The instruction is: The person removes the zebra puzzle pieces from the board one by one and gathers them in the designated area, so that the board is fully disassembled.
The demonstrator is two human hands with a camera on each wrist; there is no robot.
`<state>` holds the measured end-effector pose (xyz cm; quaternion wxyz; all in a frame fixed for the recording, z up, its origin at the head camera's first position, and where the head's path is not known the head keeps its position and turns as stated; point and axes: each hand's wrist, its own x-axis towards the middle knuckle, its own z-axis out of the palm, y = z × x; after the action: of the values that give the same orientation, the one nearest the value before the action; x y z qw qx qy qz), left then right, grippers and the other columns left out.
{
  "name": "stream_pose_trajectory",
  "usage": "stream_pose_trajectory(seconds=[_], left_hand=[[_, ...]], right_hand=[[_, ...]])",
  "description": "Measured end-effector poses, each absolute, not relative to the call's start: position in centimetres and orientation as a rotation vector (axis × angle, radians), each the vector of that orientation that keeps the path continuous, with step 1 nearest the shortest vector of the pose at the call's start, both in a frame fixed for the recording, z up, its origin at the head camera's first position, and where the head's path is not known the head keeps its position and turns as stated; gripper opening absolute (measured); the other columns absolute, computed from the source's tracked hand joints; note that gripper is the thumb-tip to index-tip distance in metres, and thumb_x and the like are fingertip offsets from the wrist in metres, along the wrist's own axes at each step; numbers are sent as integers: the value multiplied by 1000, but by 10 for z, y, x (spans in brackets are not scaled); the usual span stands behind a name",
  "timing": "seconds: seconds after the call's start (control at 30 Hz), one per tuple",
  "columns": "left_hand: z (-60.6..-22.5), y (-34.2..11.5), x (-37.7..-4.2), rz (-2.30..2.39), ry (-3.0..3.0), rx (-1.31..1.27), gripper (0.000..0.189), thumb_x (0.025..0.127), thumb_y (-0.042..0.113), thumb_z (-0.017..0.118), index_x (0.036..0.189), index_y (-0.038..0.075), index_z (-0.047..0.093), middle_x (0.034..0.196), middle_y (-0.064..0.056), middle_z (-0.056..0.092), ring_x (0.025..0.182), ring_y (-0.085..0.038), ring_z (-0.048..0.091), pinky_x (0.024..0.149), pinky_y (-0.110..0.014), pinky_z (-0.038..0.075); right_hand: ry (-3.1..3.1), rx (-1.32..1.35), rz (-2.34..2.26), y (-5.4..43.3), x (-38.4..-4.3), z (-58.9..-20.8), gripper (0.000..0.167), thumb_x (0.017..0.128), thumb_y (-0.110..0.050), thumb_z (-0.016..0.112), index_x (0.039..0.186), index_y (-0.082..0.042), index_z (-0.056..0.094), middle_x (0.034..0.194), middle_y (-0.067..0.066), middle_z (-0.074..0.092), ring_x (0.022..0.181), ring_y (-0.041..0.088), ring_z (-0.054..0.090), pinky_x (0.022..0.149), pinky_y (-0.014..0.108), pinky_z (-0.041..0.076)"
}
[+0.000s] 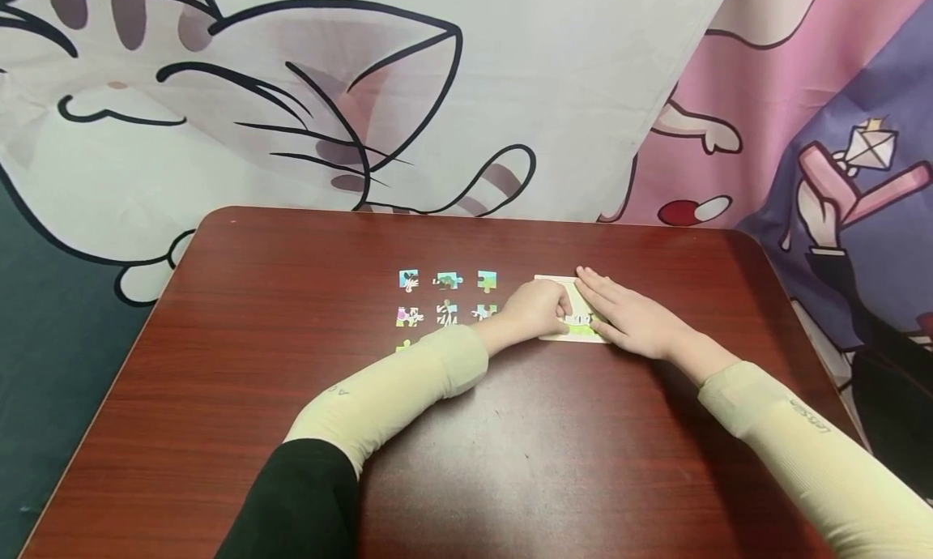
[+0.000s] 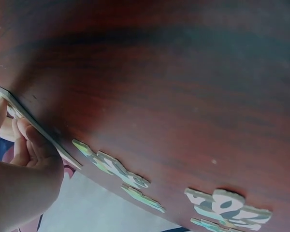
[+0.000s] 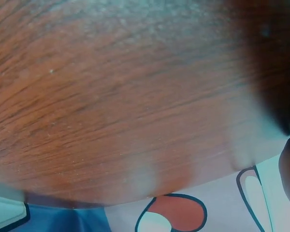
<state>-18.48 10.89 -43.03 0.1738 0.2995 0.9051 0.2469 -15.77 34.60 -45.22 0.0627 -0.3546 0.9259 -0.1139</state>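
Note:
A pale puzzle tray (image 1: 551, 279) lies flat on the table, with a white and green puzzle piece (image 1: 581, 321) in its lower right part. My left hand (image 1: 535, 309) reaches over the tray from the left, its fingers curled and its thumb and index finger pinching at this piece; the contact is partly hidden. My right hand (image 1: 641, 320) lies with fingers straight along the tray's right side and touches it. In the left wrist view the curled left fingers (image 2: 34, 145) are over the tray's rim (image 2: 48, 137). The right wrist view shows only a dark edge of the right hand.
Left of the tray, loose puzzle pieces (image 1: 448, 281) lie spaced in rows on the brown table (image 1: 255, 316). The left forearm covers part of the lowest row. A printed cloth (image 1: 568, 97) hangs behind the table's far edge.

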Motion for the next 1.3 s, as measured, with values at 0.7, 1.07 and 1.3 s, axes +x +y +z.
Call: stream_pose_trajectory(seconds=[0.7,1.07,1.3], left_hand=[[-420,93,-196,912,2505,896,6,91,11,80,91,12,86,88,-1,82,76,-3,61,70,-12,45],[-395,54,-205,929,2427,914,6,90,13,83,94,9,85,92,-5,83,85,-12,74,75,-15,52],[-386,18,-204,942,2415,843,5,91,14,83,93,9,84,91,-4,83,85,-16,78,79,-21,58]], right_hand=[[2808,-1053,-308,345,-158,-452,67,106,-20,59,163,4,32,173,25,26,161,42,27,135,37,15],[2800,-1033,-271,345,-158,-450,67,106,-20,59,163,5,33,174,25,26,161,42,27,134,46,21],[2791,-1022,-253,344,-158,-451,69,106,-22,58,164,4,31,175,24,24,162,41,26,132,52,26]])
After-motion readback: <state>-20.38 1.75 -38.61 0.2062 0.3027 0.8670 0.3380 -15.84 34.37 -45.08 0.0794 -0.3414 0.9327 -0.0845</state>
